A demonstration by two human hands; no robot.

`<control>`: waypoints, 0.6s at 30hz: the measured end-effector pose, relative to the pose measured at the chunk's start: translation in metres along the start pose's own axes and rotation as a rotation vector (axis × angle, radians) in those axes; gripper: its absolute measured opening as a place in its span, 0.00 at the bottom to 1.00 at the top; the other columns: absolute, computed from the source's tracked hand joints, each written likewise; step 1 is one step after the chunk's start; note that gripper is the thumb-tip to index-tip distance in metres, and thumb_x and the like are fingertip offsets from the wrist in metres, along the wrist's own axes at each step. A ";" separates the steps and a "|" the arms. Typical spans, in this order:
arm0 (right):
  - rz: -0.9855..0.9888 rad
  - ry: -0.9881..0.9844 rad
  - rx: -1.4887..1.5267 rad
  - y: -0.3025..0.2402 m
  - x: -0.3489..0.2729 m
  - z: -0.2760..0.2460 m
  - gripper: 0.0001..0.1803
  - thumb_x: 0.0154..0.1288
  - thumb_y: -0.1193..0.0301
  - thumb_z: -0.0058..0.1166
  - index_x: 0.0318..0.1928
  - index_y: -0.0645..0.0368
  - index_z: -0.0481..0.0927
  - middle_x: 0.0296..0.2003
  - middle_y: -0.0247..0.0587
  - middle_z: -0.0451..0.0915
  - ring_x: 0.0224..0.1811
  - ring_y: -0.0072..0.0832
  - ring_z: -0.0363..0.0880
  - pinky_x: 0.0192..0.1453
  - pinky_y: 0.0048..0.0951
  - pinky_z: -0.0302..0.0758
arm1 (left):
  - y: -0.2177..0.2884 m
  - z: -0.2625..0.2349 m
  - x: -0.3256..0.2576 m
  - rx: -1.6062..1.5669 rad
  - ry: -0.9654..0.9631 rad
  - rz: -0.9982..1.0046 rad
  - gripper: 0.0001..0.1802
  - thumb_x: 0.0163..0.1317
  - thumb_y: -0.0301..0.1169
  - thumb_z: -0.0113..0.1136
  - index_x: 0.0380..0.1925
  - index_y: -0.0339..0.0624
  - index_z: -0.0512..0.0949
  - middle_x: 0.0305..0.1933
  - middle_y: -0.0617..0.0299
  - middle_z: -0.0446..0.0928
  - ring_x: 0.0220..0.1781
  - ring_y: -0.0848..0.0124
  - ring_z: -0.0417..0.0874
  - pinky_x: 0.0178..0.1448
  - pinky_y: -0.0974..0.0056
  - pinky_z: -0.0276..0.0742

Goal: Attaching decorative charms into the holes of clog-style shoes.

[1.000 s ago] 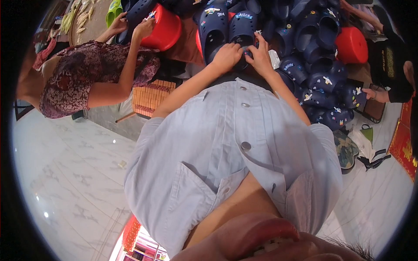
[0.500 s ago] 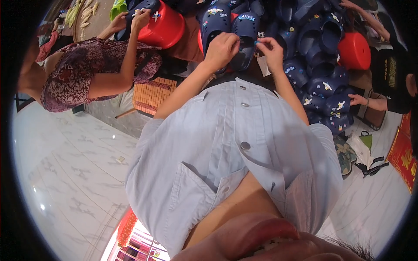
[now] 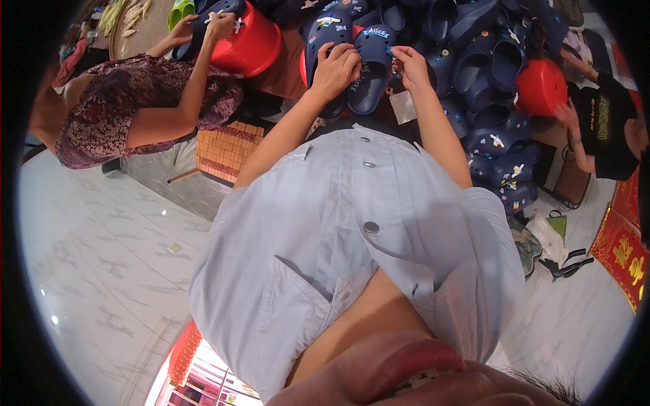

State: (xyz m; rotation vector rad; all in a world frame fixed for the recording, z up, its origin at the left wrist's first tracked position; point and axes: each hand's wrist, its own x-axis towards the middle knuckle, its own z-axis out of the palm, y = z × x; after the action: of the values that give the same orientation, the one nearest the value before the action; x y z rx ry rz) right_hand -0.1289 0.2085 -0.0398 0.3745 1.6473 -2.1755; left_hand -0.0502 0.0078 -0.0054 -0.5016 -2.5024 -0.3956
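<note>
A navy clog (image 3: 369, 84) with holes and a blue name charm on its toe lies in front of me, its opening toward me. The fingers of my left hand (image 3: 334, 73) are curled over its left side, gripping it. At its right side my right hand (image 3: 410, 68) pinches a small blue piece (image 3: 389, 51), apparently a shoe charm, against or close to the clog; its exact shape is too small to tell. Left of this clog lies a matching navy clog (image 3: 330, 30) with white character charms, partly behind my left hand.
Many navy clogs (image 3: 497, 122) are heaped at the right. A red bucket (image 3: 247, 44) stands left, another red bucket (image 3: 542, 86) right. At left a person's hand (image 3: 220, 27) works on a clog; at right sits a person in a black shirt (image 3: 606, 111). A wooden-slat seat (image 3: 227, 150) stands near.
My right hand has moved slightly left and up, bringing the blue piece to the clog's side. My left hand has shifted a little left. The person at right has lifted a hand off the clogs.
</note>
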 end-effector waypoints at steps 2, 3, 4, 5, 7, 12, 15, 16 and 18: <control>0.014 0.011 0.011 0.003 0.004 0.000 0.05 0.57 0.73 0.63 0.32 0.57 0.79 0.24 0.27 0.75 0.23 0.16 0.71 0.28 0.18 0.70 | 0.000 0.005 -0.002 0.009 0.055 0.016 0.10 0.49 0.31 0.63 0.32 0.50 0.75 0.41 0.68 0.78 0.52 0.72 0.75 0.62 0.55 0.57; 0.017 0.009 0.005 0.003 0.004 0.000 0.05 0.57 0.73 0.63 0.32 0.57 0.79 0.24 0.27 0.75 0.23 0.16 0.71 0.28 0.18 0.70 | 0.000 0.005 -0.003 0.009 0.057 0.009 0.10 0.49 0.31 0.63 0.32 0.50 0.75 0.41 0.68 0.78 0.52 0.72 0.75 0.62 0.55 0.57; -0.007 0.015 -0.013 0.004 0.005 0.001 0.05 0.56 0.73 0.63 0.33 0.57 0.79 0.25 0.27 0.75 0.23 0.16 0.71 0.28 0.18 0.69 | 0.001 0.006 -0.003 0.020 0.069 0.013 0.10 0.48 0.31 0.63 0.32 0.50 0.75 0.40 0.69 0.78 0.51 0.72 0.76 0.61 0.55 0.57; -0.030 0.022 -0.032 0.005 0.004 0.001 0.06 0.56 0.74 0.63 0.33 0.57 0.79 0.25 0.27 0.75 0.24 0.16 0.71 0.28 0.18 0.69 | 0.001 0.006 -0.003 0.031 0.081 0.017 0.10 0.47 0.31 0.63 0.31 0.51 0.75 0.40 0.69 0.78 0.51 0.73 0.76 0.61 0.56 0.57; -0.058 0.030 -0.051 0.004 0.003 0.004 0.06 0.56 0.74 0.63 0.32 0.57 0.78 0.25 0.27 0.75 0.24 0.16 0.71 0.28 0.18 0.69 | 0.001 0.007 -0.005 0.024 0.084 0.008 0.10 0.48 0.32 0.62 0.31 0.50 0.75 0.39 0.69 0.77 0.51 0.73 0.76 0.62 0.56 0.57; -0.159 0.066 -0.114 0.007 0.002 0.009 0.07 0.55 0.76 0.63 0.32 0.59 0.77 0.25 0.28 0.75 0.24 0.16 0.70 0.28 0.18 0.68 | 0.001 0.010 -0.006 0.010 0.097 0.003 0.10 0.46 0.31 0.63 0.31 0.50 0.75 0.39 0.69 0.78 0.50 0.73 0.76 0.61 0.56 0.57; -0.227 0.063 -0.176 0.004 0.001 0.012 0.07 0.55 0.77 0.63 0.31 0.60 0.76 0.25 0.29 0.75 0.25 0.17 0.70 0.28 0.19 0.67 | 0.001 0.007 -0.006 0.023 0.114 0.006 0.10 0.46 0.31 0.63 0.30 0.50 0.75 0.39 0.69 0.78 0.50 0.73 0.76 0.61 0.56 0.57; -0.221 0.062 -0.201 0.002 0.003 0.010 0.07 0.55 0.77 0.63 0.31 0.60 0.77 0.25 0.30 0.75 0.25 0.17 0.71 0.28 0.19 0.67 | 0.001 0.008 -0.005 0.020 0.117 0.009 0.10 0.46 0.31 0.63 0.30 0.50 0.75 0.39 0.69 0.78 0.50 0.74 0.76 0.61 0.56 0.56; -0.212 0.062 -0.229 0.001 0.006 0.010 0.07 0.54 0.78 0.63 0.31 0.60 0.77 0.25 0.30 0.75 0.25 0.18 0.71 0.28 0.20 0.67 | 0.001 0.008 -0.005 0.014 0.119 0.009 0.10 0.46 0.31 0.63 0.30 0.50 0.75 0.39 0.69 0.78 0.50 0.74 0.76 0.62 0.57 0.56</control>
State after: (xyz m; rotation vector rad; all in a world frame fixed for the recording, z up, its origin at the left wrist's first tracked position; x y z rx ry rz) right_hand -0.1338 0.1978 -0.0402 0.2123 2.0269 -2.1062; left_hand -0.0501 0.0104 -0.0144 -0.4702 -2.3861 -0.3926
